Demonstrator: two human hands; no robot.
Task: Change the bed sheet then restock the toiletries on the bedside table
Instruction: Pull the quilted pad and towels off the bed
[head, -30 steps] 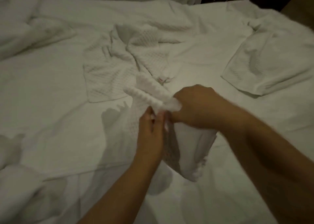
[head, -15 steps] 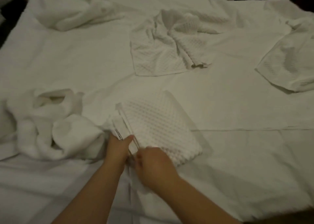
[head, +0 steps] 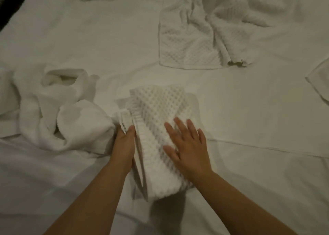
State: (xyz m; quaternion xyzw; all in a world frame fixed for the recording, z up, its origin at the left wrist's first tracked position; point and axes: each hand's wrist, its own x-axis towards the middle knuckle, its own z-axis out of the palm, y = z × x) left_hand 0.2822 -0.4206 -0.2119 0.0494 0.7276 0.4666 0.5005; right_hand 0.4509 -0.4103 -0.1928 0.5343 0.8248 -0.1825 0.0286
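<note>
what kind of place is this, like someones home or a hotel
Most likely a hotel or guest room, though a home bedroom can't be ruled out. The view is filled by a bed with a plain white sheet, and several matching white waffle towels lie on it, one under the hands and another farther back.

I can't see my left hand's (head: 124, 142) fingertips, tucked under the waffle towel's (head: 160, 120) edge; far right of my right hand (head: 188, 145), another towel (head: 318, 85) is cut off.

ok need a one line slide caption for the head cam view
Right hand flattens a folded waffle-weave towel on the white bed sheet while the left hand holds its edge.
</note>
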